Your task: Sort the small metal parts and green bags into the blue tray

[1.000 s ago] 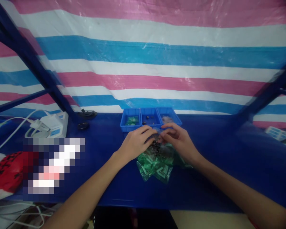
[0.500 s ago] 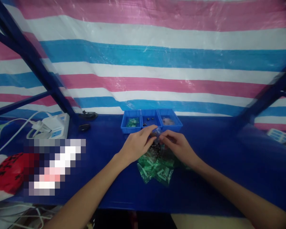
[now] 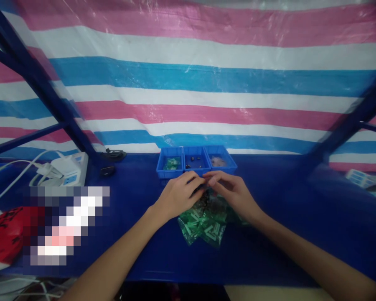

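My left hand (image 3: 178, 195) and my right hand (image 3: 236, 191) meet just in front of the blue bins, fingertips nearly touching. Both are closed in a pinch. The clear plastic bag between them, glimpsed a moment ago, is now mostly covered by the fingers. Below the hands lies a heap of green packets (image 3: 214, 230), see-through with pale strips inside. On top of the heap, partly hidden by my fingers, sit small dark parts (image 3: 204, 201).
Three joined blue bins stand behind my hands: the left bin (image 3: 159, 169) holds green packets, the middle bin (image 3: 192, 169) several small dark pieces, the right bin (image 3: 231, 166) clear plastic. A power strip (image 3: 81, 167), black object (image 3: 107, 171) and red bag (image 3: 9, 234) lie left.
My fingers have drawn closer together and cover the clear plastic that showed between them before. The whole view has shifted slightly; the packets and bins stay put.
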Available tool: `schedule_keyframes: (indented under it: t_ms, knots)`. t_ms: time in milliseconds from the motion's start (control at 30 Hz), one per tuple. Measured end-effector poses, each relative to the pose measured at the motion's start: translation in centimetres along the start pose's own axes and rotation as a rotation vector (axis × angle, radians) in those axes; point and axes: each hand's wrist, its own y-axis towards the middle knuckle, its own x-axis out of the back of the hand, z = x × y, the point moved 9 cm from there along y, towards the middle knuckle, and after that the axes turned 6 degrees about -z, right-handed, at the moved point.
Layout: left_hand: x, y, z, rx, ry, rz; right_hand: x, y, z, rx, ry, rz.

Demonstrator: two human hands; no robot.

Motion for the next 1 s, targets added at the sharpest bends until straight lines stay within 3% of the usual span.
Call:
schedule_keyframes:
  t_ms: [300,500,667,1000]
  knots:
    - [0.4,0.0,1.1,0.13,-0.029,-0.053,0.1,0.1,-0.6,-0.021,0.026,-0.034]
    - [0.0,-0.1,0.9,0.09,0.036,0.0,0.3,0.2,-0.4,0.049,-0.032,-0.036]
    - [0.7,0.0,1.0,0.075,0.036,-0.067,-0.1,0.2,-0.3,0.092,-0.071,-0.001]
    - [1.0,0.1,1.0,0.089,-0.05,-0.138,1.0,0.5,-0.4,0.165,-0.352,-0.096]
